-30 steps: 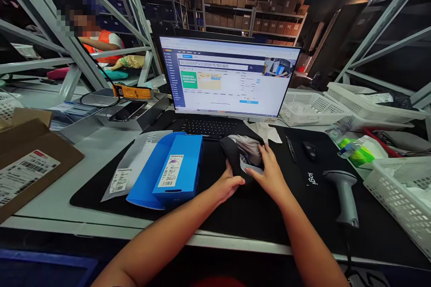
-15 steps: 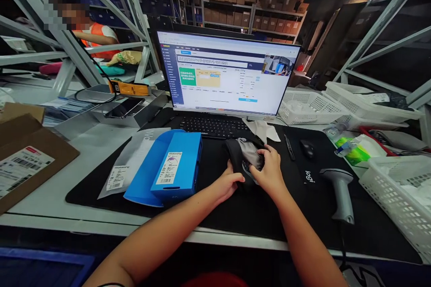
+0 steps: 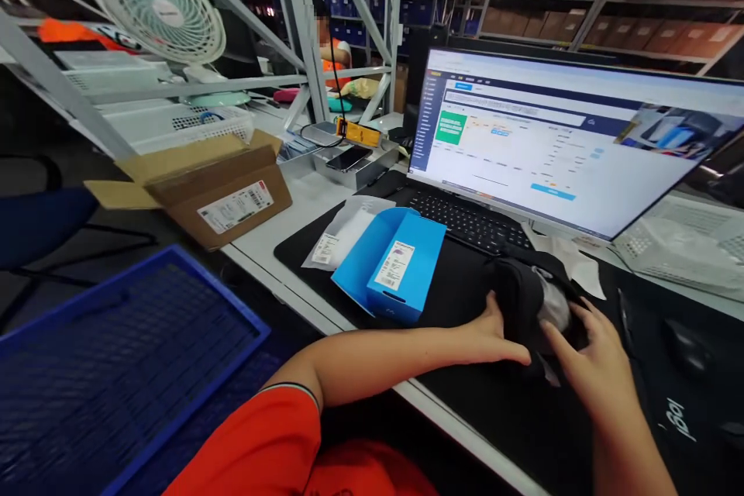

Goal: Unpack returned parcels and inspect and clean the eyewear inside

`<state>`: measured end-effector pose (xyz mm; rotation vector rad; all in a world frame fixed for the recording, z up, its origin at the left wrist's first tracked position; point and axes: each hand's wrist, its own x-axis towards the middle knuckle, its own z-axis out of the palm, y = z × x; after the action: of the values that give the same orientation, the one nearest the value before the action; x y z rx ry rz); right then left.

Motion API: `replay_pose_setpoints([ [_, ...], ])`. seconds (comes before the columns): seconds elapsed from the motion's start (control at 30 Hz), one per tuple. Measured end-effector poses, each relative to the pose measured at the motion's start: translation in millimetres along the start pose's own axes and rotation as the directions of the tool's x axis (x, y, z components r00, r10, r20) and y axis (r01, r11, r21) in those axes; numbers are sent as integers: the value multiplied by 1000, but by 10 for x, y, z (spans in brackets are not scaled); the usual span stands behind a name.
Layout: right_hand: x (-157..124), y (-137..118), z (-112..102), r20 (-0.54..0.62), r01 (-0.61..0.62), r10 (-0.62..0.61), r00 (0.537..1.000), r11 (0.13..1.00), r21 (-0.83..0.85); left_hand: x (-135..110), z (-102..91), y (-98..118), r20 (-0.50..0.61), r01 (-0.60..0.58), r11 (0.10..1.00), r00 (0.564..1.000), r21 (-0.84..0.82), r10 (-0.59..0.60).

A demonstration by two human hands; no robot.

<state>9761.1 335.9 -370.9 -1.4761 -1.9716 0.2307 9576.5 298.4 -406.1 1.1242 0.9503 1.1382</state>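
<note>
A black padded, soft-looking item (image 3: 521,294) with a grey crumpled inside (image 3: 555,304) is between my hands over the black desk mat (image 3: 465,372); I cannot make out its exact kind. My left hand (image 3: 494,333) grips its left side, fingers partly hidden behind it and thumb stretched along the front. On the other side, my right hand (image 3: 593,345) is curled around the right edge, thumb against the grey part. To the left lie a blue carton (image 3: 407,267) with a white label and a translucent bag (image 3: 352,229) with a label.
Behind the hands stand a keyboard (image 3: 465,223) and a monitor (image 3: 511,139). A mouse (image 3: 687,345) lies at right. An opened cardboard box (image 3: 226,186) sits at the table's left edge, above a blue crate (image 3: 174,279). A fan (image 3: 160,4) and a co-worker (image 3: 335,54) are beyond the frame posts.
My view has swung left, bringing in the fan, the blue crate and more of the cardboard box. Both hands keep hold of the black padded item, which now appears farther right.
</note>
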Motion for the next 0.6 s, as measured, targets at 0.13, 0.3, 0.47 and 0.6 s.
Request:
replay_pose_setpoints([
  [0.13, 41, 21, -25, 16, -49, 50, 999, 998, -46, -8, -40, 64, 94, 24, 991, 995, 134, -37],
  [0.3, 46, 55, 34, -8, -75, 75, 997, 994, -73, -17, -24, 134, 73, 43, 986, 996, 162, -56],
  [0.47, 8, -72, 90, -49, -6, 3, 999, 997, -72, -26, 0, 161, -35, 82, 993, 996, 87, -80],
  [0.6, -9, -216, 15, -236, 14, 5, 972, 997, 77, -38, 10, 200, -40, 67, 987, 996, -143, -74],
])
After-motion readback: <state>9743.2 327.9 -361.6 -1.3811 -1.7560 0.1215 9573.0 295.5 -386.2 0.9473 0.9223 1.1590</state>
